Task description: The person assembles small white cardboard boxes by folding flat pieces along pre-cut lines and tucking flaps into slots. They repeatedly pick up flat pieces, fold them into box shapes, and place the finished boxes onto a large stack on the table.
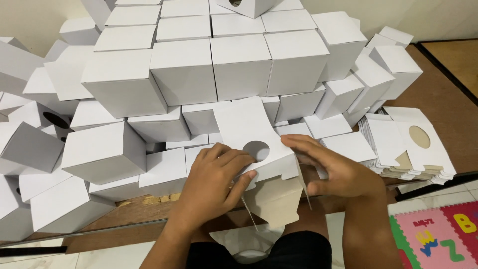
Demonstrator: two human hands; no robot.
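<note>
Nearest the camera, at the bottom centre of the frame, lay a pale cardboard flap [271, 201] hanging from a half-folded white box [251, 137] with a round hole in one face. The left hand [214, 182] pressed on the box's lower left side, fingers curled, thumb by the hole. The right hand [331, 169] held the box's right edge, fingers flat along the top and thumb underneath. A pile of finished white boxes [184, 69] filled the upper and left frame. A stack of flat box blanks [408, 149] sat at right, near the right hand. A foam mat [438, 234] showed lower right.
</note>
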